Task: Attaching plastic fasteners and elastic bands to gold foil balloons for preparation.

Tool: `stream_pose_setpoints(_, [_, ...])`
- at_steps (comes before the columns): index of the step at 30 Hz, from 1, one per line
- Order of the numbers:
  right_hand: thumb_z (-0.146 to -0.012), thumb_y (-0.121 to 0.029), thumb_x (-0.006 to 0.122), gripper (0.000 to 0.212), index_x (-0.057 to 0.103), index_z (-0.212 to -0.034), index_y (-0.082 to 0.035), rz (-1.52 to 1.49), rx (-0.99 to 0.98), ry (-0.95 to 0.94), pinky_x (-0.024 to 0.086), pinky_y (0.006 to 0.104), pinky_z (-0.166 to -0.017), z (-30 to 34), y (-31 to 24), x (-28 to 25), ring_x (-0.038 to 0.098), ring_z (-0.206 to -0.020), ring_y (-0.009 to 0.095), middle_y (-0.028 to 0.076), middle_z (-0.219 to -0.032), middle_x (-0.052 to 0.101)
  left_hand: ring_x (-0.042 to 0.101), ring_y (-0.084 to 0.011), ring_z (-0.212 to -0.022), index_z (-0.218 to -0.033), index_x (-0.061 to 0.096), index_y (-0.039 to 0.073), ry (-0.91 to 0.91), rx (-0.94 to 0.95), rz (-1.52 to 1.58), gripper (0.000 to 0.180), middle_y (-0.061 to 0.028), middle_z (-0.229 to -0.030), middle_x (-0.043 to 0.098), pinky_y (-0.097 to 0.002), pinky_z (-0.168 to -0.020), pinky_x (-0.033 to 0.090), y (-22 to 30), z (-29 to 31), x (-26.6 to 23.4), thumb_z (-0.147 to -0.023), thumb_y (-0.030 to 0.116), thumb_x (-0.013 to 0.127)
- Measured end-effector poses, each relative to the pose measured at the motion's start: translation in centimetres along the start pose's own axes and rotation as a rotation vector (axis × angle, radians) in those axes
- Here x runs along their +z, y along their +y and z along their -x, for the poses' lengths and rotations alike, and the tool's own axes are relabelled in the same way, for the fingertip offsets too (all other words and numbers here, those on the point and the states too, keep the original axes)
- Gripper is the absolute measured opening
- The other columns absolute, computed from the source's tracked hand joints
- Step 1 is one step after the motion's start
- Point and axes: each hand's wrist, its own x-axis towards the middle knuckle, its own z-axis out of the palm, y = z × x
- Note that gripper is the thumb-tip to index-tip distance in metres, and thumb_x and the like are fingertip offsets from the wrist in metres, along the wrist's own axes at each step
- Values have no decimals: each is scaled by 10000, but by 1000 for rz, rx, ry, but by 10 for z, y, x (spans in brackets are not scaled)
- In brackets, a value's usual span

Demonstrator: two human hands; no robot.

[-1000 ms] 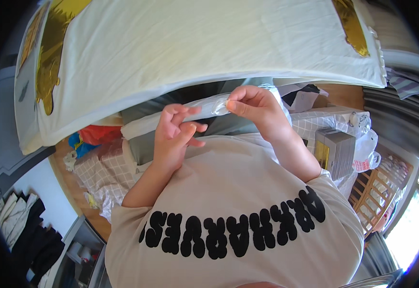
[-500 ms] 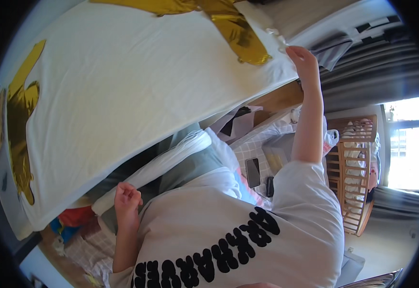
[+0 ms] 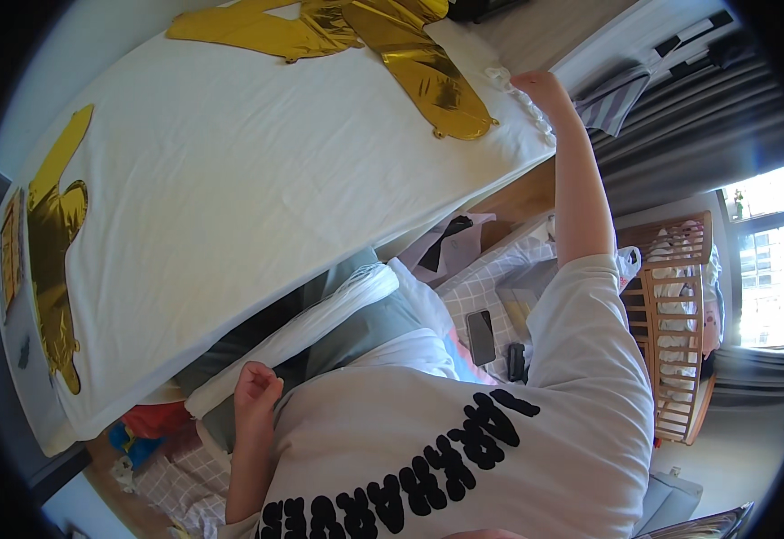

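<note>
Far right, my right hand (image 3: 540, 90) reaches to the corner of the white-covered table (image 3: 230, 198). Its fingers are closed beside a lumpy white strip (image 3: 528, 106) that lies along the edge; the fingertips are partly hidden, so a hold on it does not show clearly. My left hand (image 3: 257, 388) hovers over my lap with fingers curled in, anything in them too small to make out. Next to it, a long hank of white strings (image 3: 307, 328) stretches across my lap. Flat gold foil balloons (image 3: 437, 85) lie at the table's far side, another gold foil balloon (image 3: 53, 278) at the left end.
Right of my lap, a phone (image 3: 480, 337) and a small black object (image 3: 517, 362) rest on a checked cloth. A wooden crib (image 3: 670, 323) stands by the window, near grey curtains (image 3: 679, 148). Red and blue items (image 3: 154, 420) sit below the table's near left corner.
My right hand has moved a little left along the table corner, and more of the white strip now shows lying there. My left hand has turned slightly, still curled. The view has shifted.
</note>
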Motion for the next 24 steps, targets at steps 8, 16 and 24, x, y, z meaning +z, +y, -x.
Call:
stream_pose_setpoints(8, [-847,-289,650,246,741,-970,-96,104,40,115,505,343,-794,-3,-2,12,645,-844,232,109,-931,707,451,-78,-693,-927,502,83,-17,-30,15,156,8,-793,482,-195,-642,366,3,1,3,-830,-6,586])
stream_pose_setpoints(16, [-805,-326,643,241,741,-939,-150,149,17,244,517,376,-774,7,-12,16,654,-860,287,115,-918,700,462,-79,-706,-943,515,77,-12,-30,34,139,8,-805,494,-197,-642,370,0,1,-8,-841,10,582])
stream_pose_setpoints(24, [-902,-281,611,224,699,-1073,-165,39,-392,591,518,290,-754,70,-32,-2,670,-863,158,49,-964,712,538,-84,-860,-998,625,36,53,275,-810,126,-10,-927,611,-221,-775,434,41,-3,-51,-886,94,618])
